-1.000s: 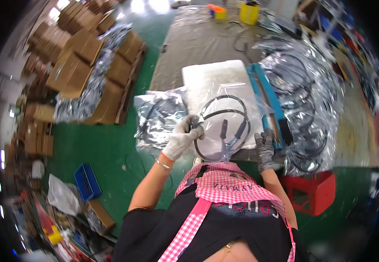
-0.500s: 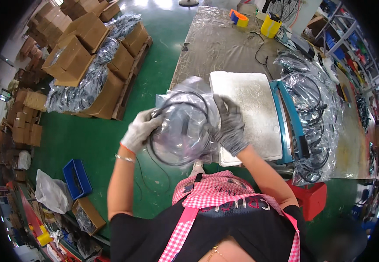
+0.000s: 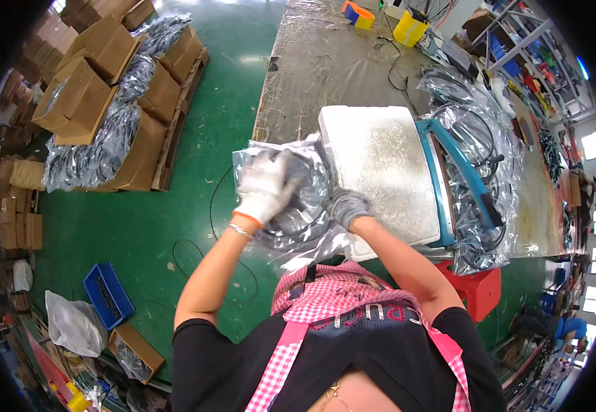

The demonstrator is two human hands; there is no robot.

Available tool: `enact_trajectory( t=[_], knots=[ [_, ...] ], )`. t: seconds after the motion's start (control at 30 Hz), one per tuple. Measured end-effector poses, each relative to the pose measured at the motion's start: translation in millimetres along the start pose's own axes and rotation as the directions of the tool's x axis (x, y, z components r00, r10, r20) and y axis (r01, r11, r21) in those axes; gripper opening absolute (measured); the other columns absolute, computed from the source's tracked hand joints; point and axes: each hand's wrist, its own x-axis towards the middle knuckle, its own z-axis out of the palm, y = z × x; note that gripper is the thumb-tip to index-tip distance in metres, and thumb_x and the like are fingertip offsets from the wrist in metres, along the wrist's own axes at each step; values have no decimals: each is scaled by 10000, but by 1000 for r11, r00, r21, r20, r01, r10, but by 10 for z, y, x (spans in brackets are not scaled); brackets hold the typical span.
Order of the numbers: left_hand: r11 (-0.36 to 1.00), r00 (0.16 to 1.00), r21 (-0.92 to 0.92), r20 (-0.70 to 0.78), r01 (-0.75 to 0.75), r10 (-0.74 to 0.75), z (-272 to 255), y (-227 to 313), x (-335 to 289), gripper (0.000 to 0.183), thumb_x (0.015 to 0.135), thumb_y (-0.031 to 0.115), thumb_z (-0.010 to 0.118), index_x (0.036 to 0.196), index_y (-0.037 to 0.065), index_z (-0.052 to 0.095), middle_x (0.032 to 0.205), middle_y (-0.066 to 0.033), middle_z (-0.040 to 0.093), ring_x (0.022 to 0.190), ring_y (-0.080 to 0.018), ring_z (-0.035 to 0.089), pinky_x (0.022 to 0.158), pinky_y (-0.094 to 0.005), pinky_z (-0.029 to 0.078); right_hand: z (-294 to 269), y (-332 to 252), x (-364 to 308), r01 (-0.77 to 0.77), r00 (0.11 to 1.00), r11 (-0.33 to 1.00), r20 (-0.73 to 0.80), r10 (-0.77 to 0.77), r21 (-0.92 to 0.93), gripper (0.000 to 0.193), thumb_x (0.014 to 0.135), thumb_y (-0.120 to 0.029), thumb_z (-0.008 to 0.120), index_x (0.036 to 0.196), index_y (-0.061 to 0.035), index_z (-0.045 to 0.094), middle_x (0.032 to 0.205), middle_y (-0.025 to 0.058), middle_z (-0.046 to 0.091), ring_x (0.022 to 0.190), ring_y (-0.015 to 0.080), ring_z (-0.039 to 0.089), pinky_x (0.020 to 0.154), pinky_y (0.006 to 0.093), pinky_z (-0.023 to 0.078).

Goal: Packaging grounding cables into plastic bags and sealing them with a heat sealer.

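Note:
A clear plastic bag (image 3: 298, 237) with a coiled black cable in it lies at the left edge of the table, on what look like other bags. My left hand (image 3: 267, 182), in a white glove, is on top of the bag with its fingers apart, slightly blurred. At the bag's right side, my right hand (image 3: 349, 207) in a grey glove has its fingers curled around the bag's edge. Right beside it is a white foam slab (image 3: 380, 172). A blue bag sealer (image 3: 459, 172) with a long arm stands against the slab's right side.
Bagged cables (image 3: 476, 151) are heaped beyond the sealer. A yellow container (image 3: 410, 29) and an orange-and-blue roll (image 3: 358, 15) sit at the table's far end. Cartons of bagged cables (image 3: 143, 147) stand on a pallet to the left. A red stool (image 3: 473, 292) is under the table edge.
The bag has come down from my raised hands onto the table's edge. My left hand moved right, from the coil's side onto its top; my right hand lowered to the bag's edge.

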Motion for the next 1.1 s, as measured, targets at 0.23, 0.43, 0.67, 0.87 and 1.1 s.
enact_trajectory(
  t=[0.23,0.43,0.67,0.87,1.1],
  knots=[
    [991,989,35,83,-126,123,595,131,139,671,820,497,556,1363,124,425,1424,-247,338,1345,-434,264,1108,-534,187,273,39,149,116,993,993,24,-115,-36,499,971,-362,316,969,-1,660,925,237,662,884,376,645,804,464,489],
    [987,978,12,139,-159,156,663,250,246,686,773,448,615,1324,66,467,1417,-247,341,1341,-430,267,1129,-518,167,28,250,-387,415,825,798,-190,-533,-437,304,787,-182,613,1034,-7,637,953,136,657,858,285,650,709,415,523],
    [942,949,158,161,-296,271,660,438,373,658,795,450,548,1299,32,481,1383,-267,377,1320,-420,301,1138,-517,136,-813,2110,-1649,464,663,741,-745,72,486,285,897,-174,548,1150,-48,582,861,67,650,804,231,629,724,380,500],
    [961,976,257,214,-98,42,906,561,256,617,880,417,466,1363,37,414,1450,-250,307,1375,-408,217,1138,-535,90,-1932,3734,-1504,202,580,291,-354,734,935,248,907,-303,607,1029,-87,614,818,3,606,658,127,557,523,323,479],
    [962,959,143,127,233,-252,642,1172,711,502,827,351,602,1253,99,517,1296,-186,488,1193,-354,473,1018,-423,376,-2263,5327,138,-157,617,549,-353,704,821,347,839,-387,644,819,-40,652,707,73,575,611,183,533,572,340,443]
  ],
)
